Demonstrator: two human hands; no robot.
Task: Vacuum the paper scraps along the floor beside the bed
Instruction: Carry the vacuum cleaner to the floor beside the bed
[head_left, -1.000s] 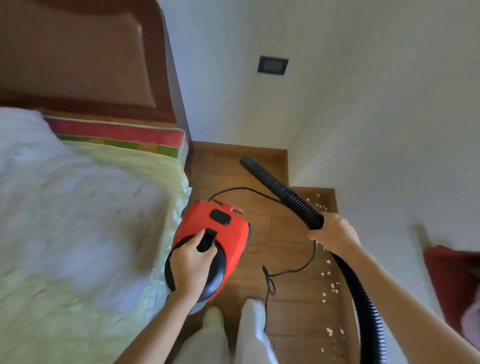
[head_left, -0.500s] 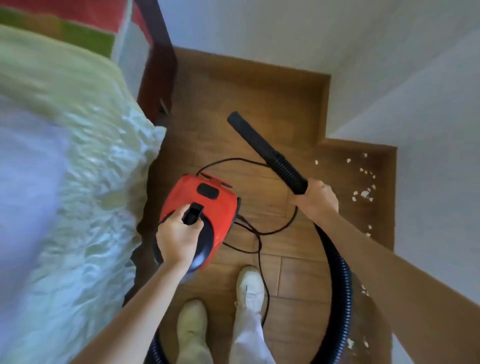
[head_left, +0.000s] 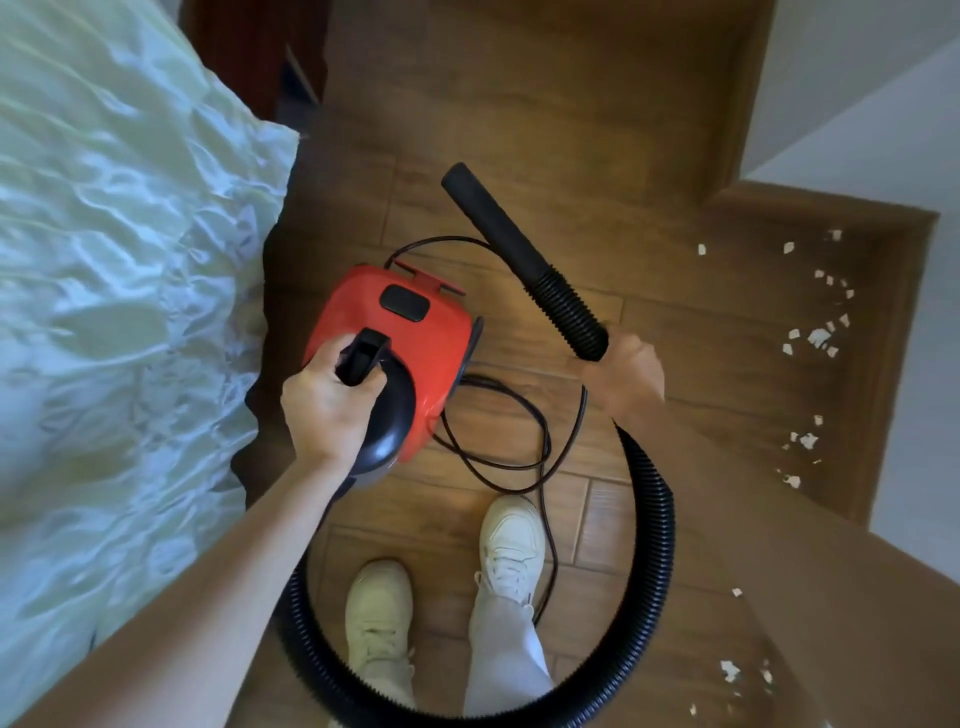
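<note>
A small red and black vacuum cleaner (head_left: 410, 332) hangs over the wooden floor beside the bed (head_left: 119, 291). My left hand (head_left: 327, 405) grips its black carry handle. My right hand (head_left: 626, 376) grips the ribbed black hose (head_left: 654, 545) just behind the nozzle tube (head_left: 493, 218), which points up and left, away from the scraps. The hose loops down behind my feet and back to the vacuum. White paper scraps (head_left: 815, 338) lie scattered along the right side of the floor near the wall, with a few more scraps (head_left: 730, 670) at the lower right.
A black power cord (head_left: 498, 431) lies in loose loops on the floor between the vacuum and my white shoes (head_left: 511, 540). A pale green crumpled bedcover hangs over the bed's edge on the left. A white wall (head_left: 857, 93) with a stepped corner bounds the floor on the right.
The view has tipped further down toward the floor and my feet. The vacuum and nozzle sit lower and closer. Both hands keep their grips.
</note>
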